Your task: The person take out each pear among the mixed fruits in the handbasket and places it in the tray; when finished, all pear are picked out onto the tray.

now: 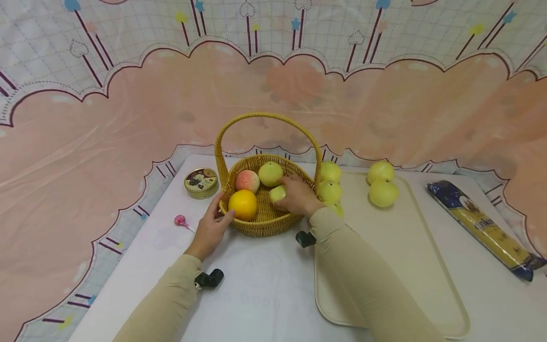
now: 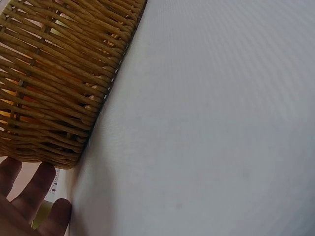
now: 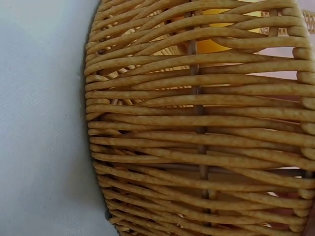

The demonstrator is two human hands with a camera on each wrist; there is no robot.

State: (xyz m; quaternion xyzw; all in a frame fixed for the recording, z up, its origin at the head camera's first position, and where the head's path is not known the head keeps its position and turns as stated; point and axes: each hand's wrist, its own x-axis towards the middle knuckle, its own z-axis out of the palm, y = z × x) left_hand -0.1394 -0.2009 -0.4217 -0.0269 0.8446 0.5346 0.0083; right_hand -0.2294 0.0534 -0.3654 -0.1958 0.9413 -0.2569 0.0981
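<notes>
A wicker basket (image 1: 262,229) with a tall arched handle stands on the white table. Inside it lie an orange (image 1: 242,205), a pink-and-cream peach (image 1: 247,181) and a round yellow-green fruit (image 1: 270,174). My right hand (image 1: 297,195) reaches over the basket's right rim and grips another yellow-green fruit (image 1: 278,194) low inside. At the front left, my left hand (image 1: 210,230) holds the basket by its rim, thumb near the orange. The left wrist view shows its fingers (image 2: 37,189) against the woven wall (image 2: 59,73). Only wickerwork (image 3: 197,118) fills most of the right wrist view; the right hand's grip is hidden there.
Right of the basket lies a beige tray (image 1: 393,251). Several yellow-green fruits (image 1: 383,192) are at its back and left edge. A long blue-and-yellow packet (image 1: 483,228) lies farther right. On the left are a round tin (image 1: 201,183) and a pink lollipop (image 1: 181,220).
</notes>
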